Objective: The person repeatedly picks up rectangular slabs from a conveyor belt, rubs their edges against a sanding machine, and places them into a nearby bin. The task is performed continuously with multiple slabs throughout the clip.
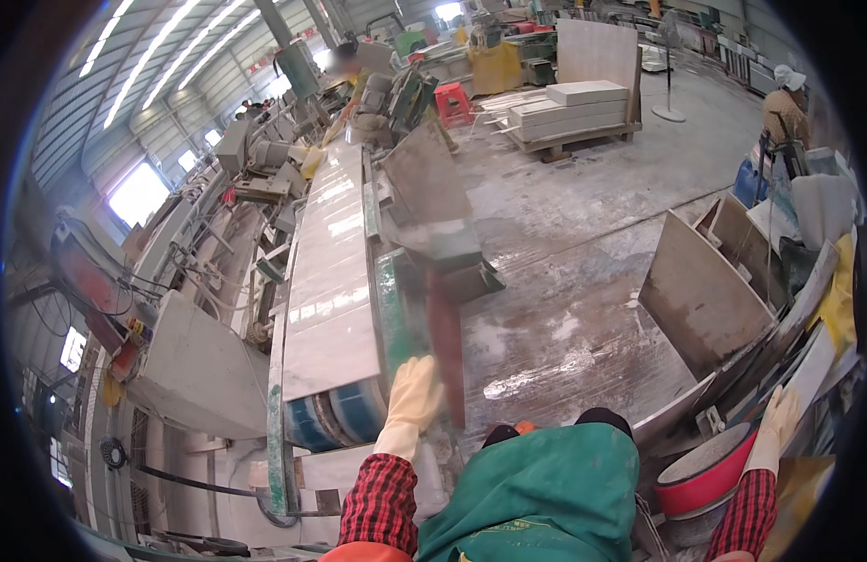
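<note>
My left hand (417, 391), in a cream rubber glove, rests on the green side rail (392, 314) of a conveyor, beside its near end. Its fingers lie over the rail with nothing seen in them. Pale polished stone slabs (332, 342) lie in a row on the belt, left of that hand. Blue-and-dark belt rollers (356, 412) show below the nearest slab. Far to the right my right hand (776, 426), gloved alike, reaches out with its fingers extended along a narrow white strip (812, 371). It seems to touch the strip; I cannot make out a grip.
A red round tub (700, 473) stands below my right forearm. Brown boards (705, 281) lean to the right. A pallet (583, 136) bears stacked slabs farther off. A co-worker (786, 108) is at the far right, another person (345, 75) beyond the conveyor. The floor (546, 309) looks wet.
</note>
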`<state>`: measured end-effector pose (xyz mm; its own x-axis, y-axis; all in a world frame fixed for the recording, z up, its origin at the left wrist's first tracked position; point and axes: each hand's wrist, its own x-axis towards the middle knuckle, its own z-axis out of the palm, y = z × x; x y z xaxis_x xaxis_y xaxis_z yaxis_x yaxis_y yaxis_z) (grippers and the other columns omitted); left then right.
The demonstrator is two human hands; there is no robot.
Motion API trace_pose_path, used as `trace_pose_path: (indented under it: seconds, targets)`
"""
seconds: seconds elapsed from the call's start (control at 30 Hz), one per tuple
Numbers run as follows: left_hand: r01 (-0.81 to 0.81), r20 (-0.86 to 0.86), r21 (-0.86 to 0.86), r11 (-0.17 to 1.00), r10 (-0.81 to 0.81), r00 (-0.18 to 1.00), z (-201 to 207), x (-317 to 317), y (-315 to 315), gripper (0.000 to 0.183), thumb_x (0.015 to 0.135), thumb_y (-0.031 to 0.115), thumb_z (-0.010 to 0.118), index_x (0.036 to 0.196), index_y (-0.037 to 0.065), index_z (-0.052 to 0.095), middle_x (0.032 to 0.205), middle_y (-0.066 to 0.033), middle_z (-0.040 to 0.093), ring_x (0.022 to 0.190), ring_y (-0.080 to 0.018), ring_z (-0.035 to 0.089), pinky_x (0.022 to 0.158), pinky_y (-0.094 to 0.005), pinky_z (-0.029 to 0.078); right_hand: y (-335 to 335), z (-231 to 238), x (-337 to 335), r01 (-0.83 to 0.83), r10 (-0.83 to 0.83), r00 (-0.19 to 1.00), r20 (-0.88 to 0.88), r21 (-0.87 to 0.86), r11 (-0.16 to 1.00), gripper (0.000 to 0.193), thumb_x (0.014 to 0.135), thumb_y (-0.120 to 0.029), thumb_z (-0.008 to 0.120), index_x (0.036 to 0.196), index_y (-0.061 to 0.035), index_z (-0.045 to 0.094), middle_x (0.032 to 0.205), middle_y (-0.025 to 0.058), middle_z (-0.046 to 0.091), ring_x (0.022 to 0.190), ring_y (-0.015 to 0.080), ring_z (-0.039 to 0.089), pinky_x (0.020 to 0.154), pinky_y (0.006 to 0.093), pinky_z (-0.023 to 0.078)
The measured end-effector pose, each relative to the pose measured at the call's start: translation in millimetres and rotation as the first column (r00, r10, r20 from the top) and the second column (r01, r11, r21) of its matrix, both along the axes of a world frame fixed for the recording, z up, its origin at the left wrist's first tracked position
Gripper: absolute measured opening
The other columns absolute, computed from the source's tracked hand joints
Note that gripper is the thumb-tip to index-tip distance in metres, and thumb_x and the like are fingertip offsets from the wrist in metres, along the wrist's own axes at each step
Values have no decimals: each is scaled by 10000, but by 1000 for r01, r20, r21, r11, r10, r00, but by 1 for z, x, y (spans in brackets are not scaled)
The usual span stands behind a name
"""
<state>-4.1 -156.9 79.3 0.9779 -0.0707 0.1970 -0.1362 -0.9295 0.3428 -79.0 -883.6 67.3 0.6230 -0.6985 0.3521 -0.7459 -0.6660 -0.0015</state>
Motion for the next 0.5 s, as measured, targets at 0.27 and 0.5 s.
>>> trace_pose_path:
  seconds: [0.27,0.5]
  targets:
    - [-32,8,-3,999,32,999,-11,-3,7,472,843,117,675,1277,-4,537,1321,-267,537,1296,-459,434,1103,-473,350,-5,-11,-4,-54,50,993,109,38,998,479,996,-386,484,1298,-19,543,1321,191,555,1228,364,507,1047,418,395]
    - [-67,64,15,998,66,996,-25,-5,13,448,842,137,674,1258,13,566,1325,-331,506,1286,-478,434,1098,-478,350,-27,-38,-7,-54,53,998,-22,-69,996,500,1011,-367,455,1386,-38,475,1426,180,482,1333,331,429,1117,412,329]
